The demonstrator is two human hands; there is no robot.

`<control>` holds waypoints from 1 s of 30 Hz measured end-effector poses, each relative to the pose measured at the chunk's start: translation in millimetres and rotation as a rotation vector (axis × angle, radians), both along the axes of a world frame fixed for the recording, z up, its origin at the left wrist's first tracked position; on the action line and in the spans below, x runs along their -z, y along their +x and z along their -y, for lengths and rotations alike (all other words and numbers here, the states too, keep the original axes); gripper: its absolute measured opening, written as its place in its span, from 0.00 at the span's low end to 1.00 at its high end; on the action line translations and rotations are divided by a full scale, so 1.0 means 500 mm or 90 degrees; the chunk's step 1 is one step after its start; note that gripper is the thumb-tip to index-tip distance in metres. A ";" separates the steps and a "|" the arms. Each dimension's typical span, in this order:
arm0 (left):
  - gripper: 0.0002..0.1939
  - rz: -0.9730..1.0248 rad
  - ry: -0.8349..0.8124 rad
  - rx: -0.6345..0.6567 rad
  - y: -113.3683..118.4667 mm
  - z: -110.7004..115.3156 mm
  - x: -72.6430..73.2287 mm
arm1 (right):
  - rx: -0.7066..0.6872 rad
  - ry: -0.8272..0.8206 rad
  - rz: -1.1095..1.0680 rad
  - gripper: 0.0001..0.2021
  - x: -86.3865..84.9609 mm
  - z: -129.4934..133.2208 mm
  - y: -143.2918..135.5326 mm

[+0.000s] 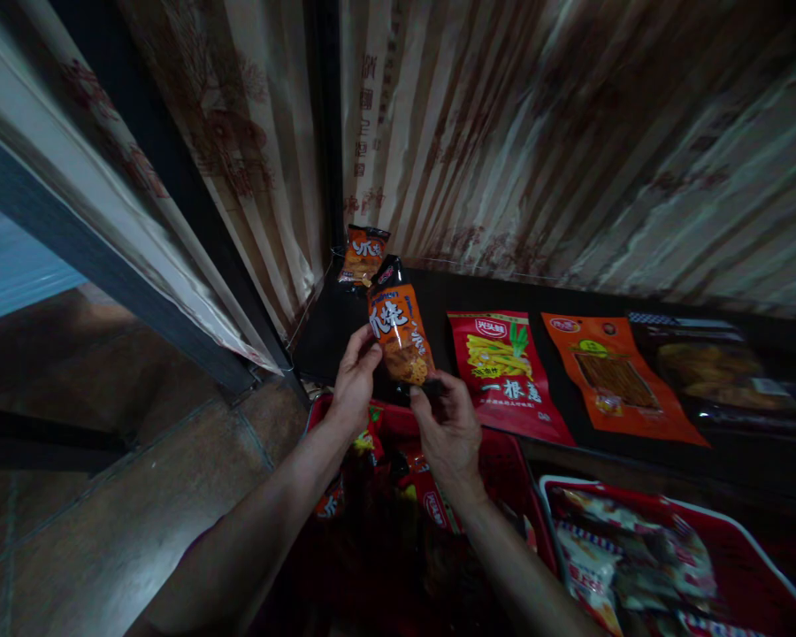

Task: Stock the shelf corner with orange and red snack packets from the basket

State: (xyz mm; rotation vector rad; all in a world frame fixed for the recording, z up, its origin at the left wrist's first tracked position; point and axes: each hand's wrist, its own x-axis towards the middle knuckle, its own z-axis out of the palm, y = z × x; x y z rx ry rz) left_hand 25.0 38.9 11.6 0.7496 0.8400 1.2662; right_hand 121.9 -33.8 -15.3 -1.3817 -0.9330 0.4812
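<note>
Between both hands is an orange snack bag (401, 332) with black ends and white lettering, tilted above the near edge of the black shelf. My left hand (356, 376) grips its left edge, thumb on the front. At the bag's lower right corner, my right hand (447, 429) pinches it between thumb and fingers. Behind it, a smaller orange snack packet (364, 255) rests at the shelf's back left corner. A red snack bag (508, 376) printed with yellow sticks lies just right of the held bag.
Farther right on the black shelf (431, 287) lie an orange flat packet (620, 376) and a dark packet (716, 367). Below stand a red basket (527, 478) of mixed packets and another red basket (736, 531) with a white rim. Curtains hang behind; a dark post (192, 203) stands left.
</note>
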 end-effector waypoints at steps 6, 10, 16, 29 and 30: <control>0.15 0.085 -0.005 0.061 -0.004 0.002 -0.001 | -0.018 0.087 0.358 0.10 -0.007 0.004 0.012; 0.19 0.183 -0.017 0.091 -0.005 0.008 -0.010 | -0.030 0.112 0.538 0.13 -0.015 0.008 0.013; 0.21 0.200 -0.072 0.133 -0.009 0.014 -0.021 | -0.037 0.096 0.626 0.13 -0.011 0.013 0.002; 0.26 0.079 -0.122 0.126 -0.029 0.004 -0.003 | -0.154 0.093 0.625 0.09 -0.011 0.014 -0.009; 0.27 0.073 -0.120 0.118 -0.031 0.003 -0.004 | -0.177 0.103 0.612 0.09 -0.014 0.015 -0.006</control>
